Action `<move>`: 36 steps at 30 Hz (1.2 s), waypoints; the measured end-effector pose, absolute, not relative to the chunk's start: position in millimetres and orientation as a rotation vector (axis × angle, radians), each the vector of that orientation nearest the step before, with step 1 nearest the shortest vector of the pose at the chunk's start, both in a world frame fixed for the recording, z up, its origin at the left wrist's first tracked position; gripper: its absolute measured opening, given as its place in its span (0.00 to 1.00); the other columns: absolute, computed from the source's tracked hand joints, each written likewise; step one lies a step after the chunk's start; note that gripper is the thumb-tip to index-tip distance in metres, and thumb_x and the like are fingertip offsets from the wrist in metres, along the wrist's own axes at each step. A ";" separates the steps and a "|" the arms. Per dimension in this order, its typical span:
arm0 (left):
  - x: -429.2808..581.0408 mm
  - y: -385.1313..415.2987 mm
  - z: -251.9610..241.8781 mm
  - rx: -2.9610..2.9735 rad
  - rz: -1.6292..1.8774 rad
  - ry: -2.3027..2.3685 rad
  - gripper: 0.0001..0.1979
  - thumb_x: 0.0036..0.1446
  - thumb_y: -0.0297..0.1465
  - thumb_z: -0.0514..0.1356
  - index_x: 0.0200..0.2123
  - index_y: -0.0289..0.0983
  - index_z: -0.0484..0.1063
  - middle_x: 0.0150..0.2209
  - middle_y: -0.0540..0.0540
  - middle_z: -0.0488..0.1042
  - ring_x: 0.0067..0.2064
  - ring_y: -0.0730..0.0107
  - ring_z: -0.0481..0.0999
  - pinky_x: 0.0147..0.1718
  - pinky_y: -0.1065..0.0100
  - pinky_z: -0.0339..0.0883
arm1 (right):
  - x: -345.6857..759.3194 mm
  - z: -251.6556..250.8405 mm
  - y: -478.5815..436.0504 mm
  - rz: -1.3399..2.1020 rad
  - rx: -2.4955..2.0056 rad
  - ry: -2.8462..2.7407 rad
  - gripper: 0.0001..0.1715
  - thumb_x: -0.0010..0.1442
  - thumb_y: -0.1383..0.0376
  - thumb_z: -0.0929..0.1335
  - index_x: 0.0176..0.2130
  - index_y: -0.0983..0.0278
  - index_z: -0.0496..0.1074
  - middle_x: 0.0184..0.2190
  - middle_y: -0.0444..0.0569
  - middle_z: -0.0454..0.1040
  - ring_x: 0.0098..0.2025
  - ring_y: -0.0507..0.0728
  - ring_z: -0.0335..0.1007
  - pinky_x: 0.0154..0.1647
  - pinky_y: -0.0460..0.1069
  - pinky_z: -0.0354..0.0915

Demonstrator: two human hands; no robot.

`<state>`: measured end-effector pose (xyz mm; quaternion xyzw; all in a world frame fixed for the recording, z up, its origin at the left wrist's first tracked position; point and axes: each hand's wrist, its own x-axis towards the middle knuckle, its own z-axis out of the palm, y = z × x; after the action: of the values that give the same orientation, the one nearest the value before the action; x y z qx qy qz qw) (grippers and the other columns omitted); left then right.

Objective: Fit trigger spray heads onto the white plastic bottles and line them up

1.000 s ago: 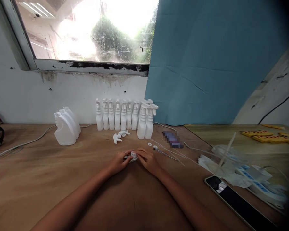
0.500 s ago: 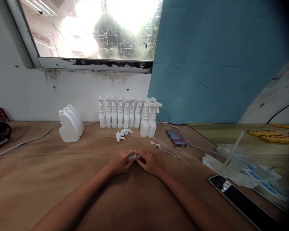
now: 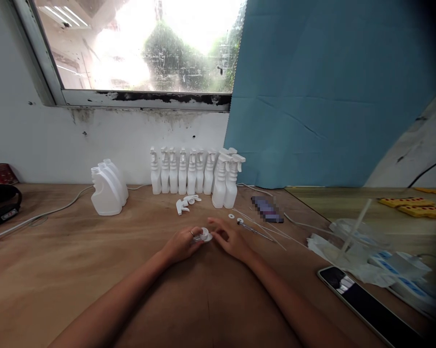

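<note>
My left hand point(image 3: 181, 245), with a ring on one finger, pinches a small white plastic part that looks like a trigger spray head point(image 3: 205, 235). Its round collar faces up; the fingers hide the rest. Close by on the right, my right hand point(image 3: 233, 240) has its thumb and fingers apart, the tips beside the part; whether they touch it I cannot tell. Beyond the hands lie loose trigger spray heads point(image 3: 182, 206). To the right are small white washers point(image 3: 231, 216), a thin pointed tool point(image 3: 256, 231) and several thin white tubes point(image 3: 276, 233).
White spray bottles with heads fitted point(image 3: 182, 179) stand along the wall. Bottles without heads point(image 3: 107, 195) stand to their left. On the right lie a phone point(image 3: 366, 302), a pixelated object point(image 3: 267, 209), a power strip point(image 3: 402, 278) and a plastic cup with a straw point(image 3: 356, 229).
My right hand has let go of the white part and drawn slightly right, its fingers spreading. The part now shows its round collar in my left hand.
</note>
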<state>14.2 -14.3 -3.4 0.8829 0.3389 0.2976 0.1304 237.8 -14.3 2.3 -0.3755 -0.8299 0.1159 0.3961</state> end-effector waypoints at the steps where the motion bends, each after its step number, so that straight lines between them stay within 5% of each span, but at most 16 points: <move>1: 14.5 -14.9 -3.9 2.546 0.862 1.008 0.13 0.59 0.34 0.55 0.47 0.39 0.65 0.42 0.45 0.74 0.41 0.66 0.73 0.40 0.69 0.65 | 244.6 3.5 -9.7 0.236 -1.010 -2.064 0.20 0.64 0.64 0.61 0.56 0.59 0.63 0.49 0.51 0.71 0.39 0.55 0.71 0.43 0.51 0.67; 6: 16.1 -17.0 -2.1 2.528 0.836 1.032 0.17 0.58 0.33 0.55 0.51 0.39 0.63 0.46 0.43 0.74 0.44 0.63 0.74 0.43 0.67 0.65 | 290.3 1.8 13.3 -0.308 -1.614 -1.951 0.15 0.62 0.65 0.62 0.47 0.64 0.71 0.51 0.57 0.69 0.53 0.65 0.62 0.52 0.60 0.57; 11: 16.0 -17.2 1.8 2.492 0.854 1.006 0.16 0.57 0.33 0.56 0.50 0.40 0.66 0.46 0.43 0.74 0.44 0.64 0.74 0.43 0.67 0.66 | 311.0 0.0 13.9 -0.302 -2.190 -1.802 0.21 0.63 0.56 0.60 0.44 0.67 0.73 0.46 0.61 0.73 0.49 0.68 0.65 0.47 0.60 0.58; 19: 16.3 -18.8 0.3 2.542 0.852 0.991 0.16 0.54 0.31 0.57 0.47 0.39 0.67 0.42 0.45 0.74 0.41 0.66 0.73 0.41 0.69 0.65 | 305.4 11.8 11.7 -0.174 -2.201 -1.892 0.15 0.60 0.67 0.61 0.32 0.68 0.76 0.36 0.60 0.77 0.39 0.62 0.73 0.34 0.50 0.59; 30: 17.9 -26.1 4.6 2.543 0.884 0.909 0.11 0.58 0.35 0.56 0.44 0.39 0.68 0.43 0.45 0.73 0.42 0.66 0.72 0.42 0.68 0.64 | 325.8 11.2 15.3 0.215 -2.004 -1.852 0.16 0.55 0.55 0.67 0.27 0.64 0.76 0.27 0.48 0.78 0.31 0.56 0.72 0.27 0.46 0.56; 36: 18.7 -25.1 2.3 2.512 0.804 0.928 0.15 0.59 0.36 0.56 0.49 0.40 0.65 0.43 0.46 0.73 0.41 0.68 0.73 0.41 0.69 0.64 | 323.1 9.5 16.2 0.184 -2.041 -1.852 0.10 0.54 0.61 0.67 0.26 0.63 0.76 0.28 0.47 0.78 0.31 0.55 0.72 0.28 0.45 0.57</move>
<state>18.7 -25.1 2.3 0.8850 0.3271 0.2833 0.1717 323.1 16.2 9.5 -0.7258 -0.6583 0.0654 0.1886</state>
